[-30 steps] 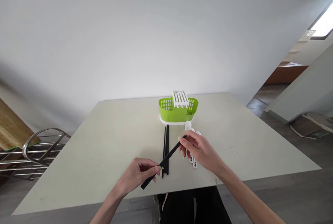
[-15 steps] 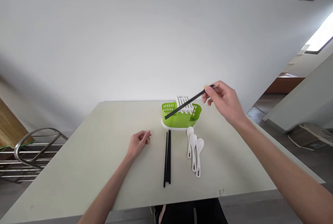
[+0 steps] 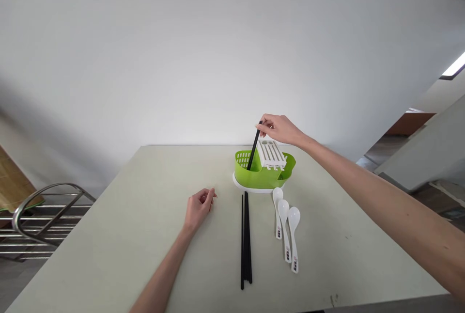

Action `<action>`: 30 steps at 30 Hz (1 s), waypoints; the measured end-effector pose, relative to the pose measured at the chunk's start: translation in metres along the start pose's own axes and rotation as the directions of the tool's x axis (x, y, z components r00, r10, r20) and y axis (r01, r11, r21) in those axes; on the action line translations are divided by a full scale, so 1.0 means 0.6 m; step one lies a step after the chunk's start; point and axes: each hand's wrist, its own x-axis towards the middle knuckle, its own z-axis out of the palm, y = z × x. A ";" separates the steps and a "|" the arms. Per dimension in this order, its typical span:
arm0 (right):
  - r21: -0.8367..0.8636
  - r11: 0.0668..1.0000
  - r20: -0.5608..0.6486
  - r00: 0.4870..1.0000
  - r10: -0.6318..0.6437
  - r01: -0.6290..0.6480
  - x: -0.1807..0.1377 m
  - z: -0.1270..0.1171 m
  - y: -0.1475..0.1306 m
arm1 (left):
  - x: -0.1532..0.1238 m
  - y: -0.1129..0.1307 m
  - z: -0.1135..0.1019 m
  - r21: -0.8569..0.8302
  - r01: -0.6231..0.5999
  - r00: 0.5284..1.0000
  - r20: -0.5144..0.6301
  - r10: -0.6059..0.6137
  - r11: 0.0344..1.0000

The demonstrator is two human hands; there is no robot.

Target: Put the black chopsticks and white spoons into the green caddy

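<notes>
My right hand (image 3: 279,129) pinches the top end of a black chopstick (image 3: 253,149), which stands almost upright with its lower end inside the left part of the green cutlery holder (image 3: 259,176). A white slotted insert (image 3: 271,153) sits in the holder's middle. My left hand (image 3: 199,208) rests on the pale table (image 3: 145,216) with fingers loosely curled and nothing in it, left of several black chopsticks (image 3: 246,238) lying side by side. Three white spoons (image 3: 286,228) lie to their right.
A metal rack (image 3: 39,216) stands off the table's left side. A plain white wall rises behind the table. On the right, a floor and a sloping white panel are in view.
My right hand has carried the chopstick from a slant above the holder to nearly upright, its lower end now in the holder. My left hand stays resting on the table.
</notes>
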 end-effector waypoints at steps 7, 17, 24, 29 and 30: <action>-0.053 0.998 0.165 0.986 0.025 -0.016 0.039 0.029 0.029 | 0.004 -0.004 0.004 0.010 0.025 1.000 0.007 -0.025 1.000; -0.141 0.979 0.036 0.987 0.154 -0.148 0.058 0.044 0.051 | 0.006 -0.003 0.005 0.042 0.027 1.000 0.004 -0.027 0.999; -0.113 0.991 -0.224 0.974 0.047 -0.074 -0.059 0.019 -0.044 | 0.007 -0.002 0.006 0.059 0.007 1.000 0.001 -0.007 0.998; 0.196 0.979 0.118 0.992 0.038 -0.061 -0.234 0.083 -0.120 | 0.005 0.004 0.010 0.064 -0.003 1.000 0.002 0.003 0.998; 0.220 0.967 0.187 0.979 0.087 -0.128 -0.268 0.111 -0.125 | 0.004 0.006 0.011 0.066 -0.010 1.000 0.001 0.010 0.998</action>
